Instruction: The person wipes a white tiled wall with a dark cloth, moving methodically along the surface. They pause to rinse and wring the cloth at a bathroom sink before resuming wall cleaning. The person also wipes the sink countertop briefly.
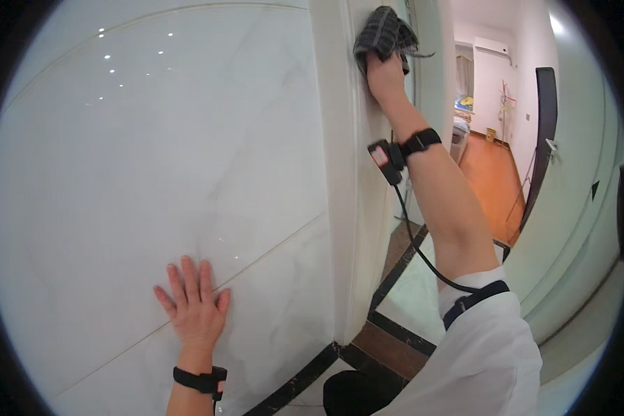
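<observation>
High on the white door frame [357, 208], my right hand [387, 73] presses a dark grey checked cloth [383, 35]. The cloth drapes over the fingers and hides most of them, with a loose corner hanging to the right. Lower and to the left, my left hand [195, 305] lies flat on the glossy white tiled wall [187, 152], fingers spread and nothing in it. A black strap with a small device [388, 161] is around my right wrist, its cable running to a band on the upper arm.
Right of the frame, a doorway leads to a room with an orange-brown floor [491, 184]. A pale door [568, 173] with a lever handle [552, 147] stands at the right. Dark stone strips [295, 380] border the floor below.
</observation>
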The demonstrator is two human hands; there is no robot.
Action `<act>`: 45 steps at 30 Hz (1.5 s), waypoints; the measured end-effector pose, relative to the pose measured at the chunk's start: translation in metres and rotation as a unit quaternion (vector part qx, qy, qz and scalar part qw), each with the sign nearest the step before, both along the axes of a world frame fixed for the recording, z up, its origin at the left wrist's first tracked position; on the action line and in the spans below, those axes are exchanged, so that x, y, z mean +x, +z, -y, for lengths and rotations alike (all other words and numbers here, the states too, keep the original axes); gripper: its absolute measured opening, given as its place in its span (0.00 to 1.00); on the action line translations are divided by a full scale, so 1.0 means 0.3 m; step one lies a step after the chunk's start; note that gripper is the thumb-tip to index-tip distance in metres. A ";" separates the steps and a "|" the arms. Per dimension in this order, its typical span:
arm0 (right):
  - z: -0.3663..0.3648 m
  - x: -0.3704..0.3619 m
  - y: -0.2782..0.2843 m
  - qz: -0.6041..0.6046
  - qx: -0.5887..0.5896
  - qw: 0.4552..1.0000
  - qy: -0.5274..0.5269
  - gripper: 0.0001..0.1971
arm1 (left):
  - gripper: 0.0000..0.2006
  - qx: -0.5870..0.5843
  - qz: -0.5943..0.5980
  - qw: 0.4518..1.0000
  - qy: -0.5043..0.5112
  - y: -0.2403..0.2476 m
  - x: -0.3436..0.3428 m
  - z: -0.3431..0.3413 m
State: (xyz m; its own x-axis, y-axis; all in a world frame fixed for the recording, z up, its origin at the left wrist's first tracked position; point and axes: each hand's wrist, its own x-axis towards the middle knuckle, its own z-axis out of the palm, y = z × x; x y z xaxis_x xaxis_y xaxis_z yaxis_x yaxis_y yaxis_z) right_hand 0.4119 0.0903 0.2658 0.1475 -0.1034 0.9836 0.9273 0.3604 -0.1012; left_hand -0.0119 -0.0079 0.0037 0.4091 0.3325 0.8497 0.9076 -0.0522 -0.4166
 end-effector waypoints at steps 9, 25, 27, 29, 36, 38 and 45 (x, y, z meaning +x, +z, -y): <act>-0.041 -0.017 -0.697 -0.135 -0.122 0.973 0.142 0.19 | 0.29 0.005 0.007 1.000 0.005 0.009 -0.005 0.006; 0.388 -0.155 -1.026 -0.704 -0.359 0.484 0.376 0.16 | 0.32 -0.406 0.078 0.892 -0.180 0.160 -0.236 0.362; 0.544 -0.204 -0.914 -0.641 -0.497 0.483 0.330 0.15 | 0.34 -0.483 0.108 0.854 -0.160 0.245 -0.250 0.468; 0.735 -0.159 -0.888 -0.431 -0.685 0.541 0.227 0.19 | 0.32 -0.600 0.128 0.779 -0.127 0.356 -0.221 0.578; 1.252 -0.042 -0.446 -0.148 -0.815 0.549 0.115 0.27 | 0.29 -0.737 0.078 0.663 -0.110 0.726 -0.071 0.656; 1.374 0.041 -0.349 -0.140 -0.792 0.588 0.092 0.28 | 0.28 -0.693 0.045 0.703 -0.154 0.753 -0.040 0.633; 1.676 0.259 0.115 -0.137 -0.694 0.700 -0.104 0.30 | 0.23 -0.608 0.030 0.767 -0.201 1.119 0.331 0.526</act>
State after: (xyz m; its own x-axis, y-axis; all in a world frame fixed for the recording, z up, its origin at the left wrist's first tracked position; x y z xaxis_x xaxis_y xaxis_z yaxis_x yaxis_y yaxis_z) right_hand 0.4895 -0.4125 0.3004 0.4729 0.8758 0.0965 0.8227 -0.3997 -0.4042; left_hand 0.0873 -0.1658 0.3395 0.6581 0.7523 0.0315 0.7325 -0.6494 0.2043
